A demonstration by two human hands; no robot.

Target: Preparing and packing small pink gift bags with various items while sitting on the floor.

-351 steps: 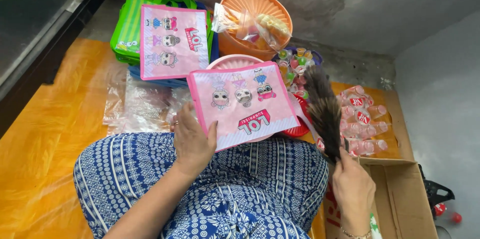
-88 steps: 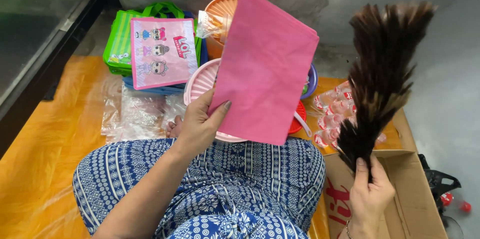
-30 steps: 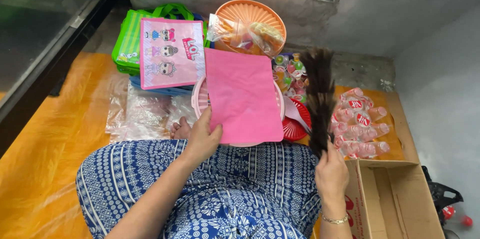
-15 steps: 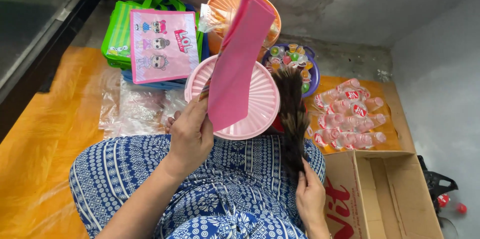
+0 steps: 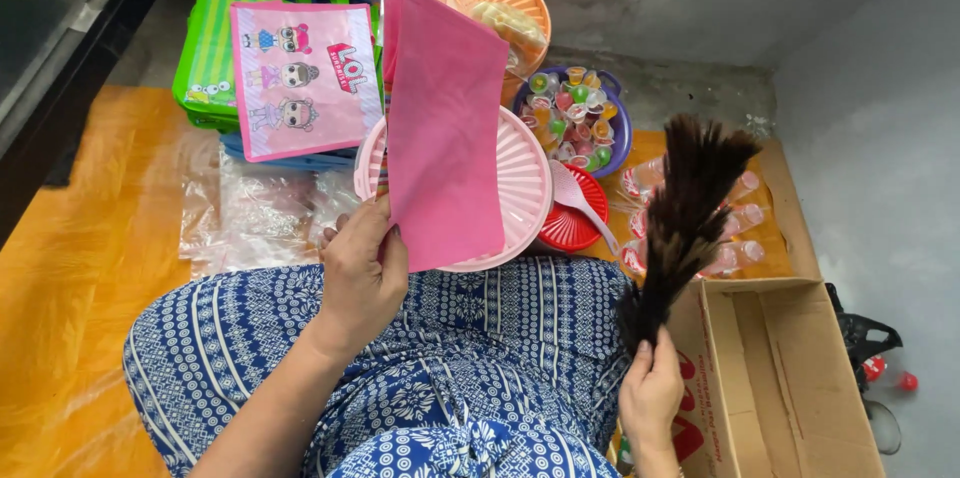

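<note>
Orange sheeting [image 5: 90, 268] covers the floor below a grey wall. Left hand [image 5: 362, 273] pinches the lower edge of a pink bag [image 5: 445, 138], held upright over a pink lid [image 5: 520, 193]. Right hand [image 5: 652, 398] is closed around the handle of a feather duster [image 5: 685, 218], seemingly tight, beside a cardboard box [image 5: 790, 378] at the sheeting's right edge.

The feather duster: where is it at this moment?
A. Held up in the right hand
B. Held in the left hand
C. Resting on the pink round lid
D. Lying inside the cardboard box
A: the right hand grips the feather duster by its base, feathers pointing up, beside the cardboard box; the left hand holds a flat pink bag.
</note>
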